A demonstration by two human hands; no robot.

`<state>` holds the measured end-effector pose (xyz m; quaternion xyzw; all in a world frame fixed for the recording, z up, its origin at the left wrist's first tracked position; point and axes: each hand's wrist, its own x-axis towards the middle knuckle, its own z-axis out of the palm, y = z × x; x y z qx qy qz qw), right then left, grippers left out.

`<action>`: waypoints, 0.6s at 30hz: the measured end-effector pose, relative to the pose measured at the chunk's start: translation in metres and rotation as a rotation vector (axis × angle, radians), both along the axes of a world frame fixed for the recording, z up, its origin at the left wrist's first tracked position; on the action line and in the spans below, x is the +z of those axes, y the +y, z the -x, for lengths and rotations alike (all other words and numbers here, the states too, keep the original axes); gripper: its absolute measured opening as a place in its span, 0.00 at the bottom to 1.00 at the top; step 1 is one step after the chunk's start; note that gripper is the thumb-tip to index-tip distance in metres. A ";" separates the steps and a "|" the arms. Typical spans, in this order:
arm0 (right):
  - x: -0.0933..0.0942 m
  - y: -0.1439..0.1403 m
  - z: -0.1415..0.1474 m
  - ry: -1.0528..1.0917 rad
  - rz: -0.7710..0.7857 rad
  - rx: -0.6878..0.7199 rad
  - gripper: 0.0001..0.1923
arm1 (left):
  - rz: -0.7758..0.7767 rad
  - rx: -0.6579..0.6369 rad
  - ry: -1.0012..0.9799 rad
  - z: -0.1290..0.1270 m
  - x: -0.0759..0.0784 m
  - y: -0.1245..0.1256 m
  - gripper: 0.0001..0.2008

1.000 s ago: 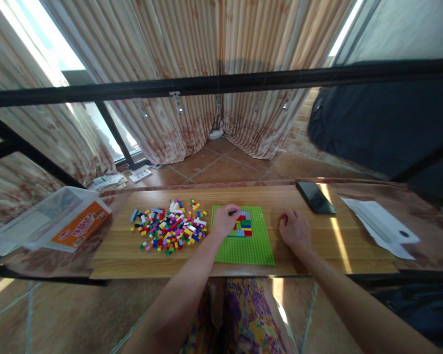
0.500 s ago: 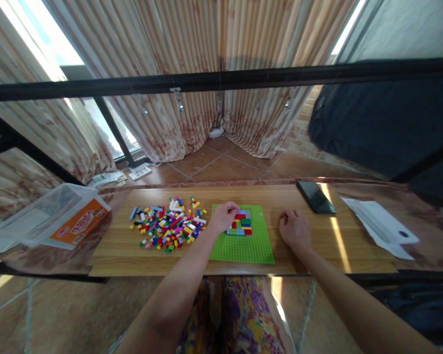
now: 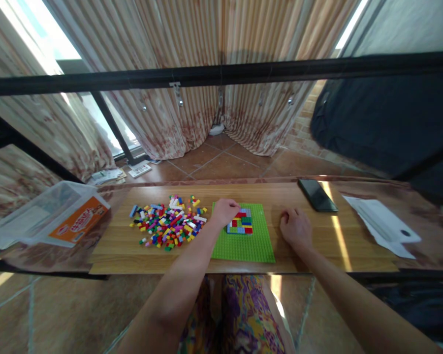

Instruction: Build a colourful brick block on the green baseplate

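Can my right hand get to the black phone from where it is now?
Probably yes. The right hand rests on the wooden table, and the phone lies farther out and to its right, with nothing visible standing between them.

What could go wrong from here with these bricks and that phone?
The left hand is beside a loose pile of multicoloured plastic bricks, so its forearm might scatter some. That hand could also nudge the flat multicoloured brick patch on the green studded plastic baseplate. The black rectangular phone, lying near the far edge of the brown wooden table, might slide off if bumped.
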<state>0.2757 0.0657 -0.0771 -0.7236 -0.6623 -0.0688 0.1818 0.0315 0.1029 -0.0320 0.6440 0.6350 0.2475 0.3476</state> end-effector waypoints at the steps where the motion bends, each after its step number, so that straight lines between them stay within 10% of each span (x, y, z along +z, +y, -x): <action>1: 0.000 0.000 0.000 0.001 0.001 0.001 0.11 | 0.005 0.004 0.019 -0.001 0.001 0.000 0.10; 18: 0.001 -0.001 0.002 -0.003 0.012 0.001 0.11 | -0.172 0.039 0.086 0.004 0.014 -0.022 0.12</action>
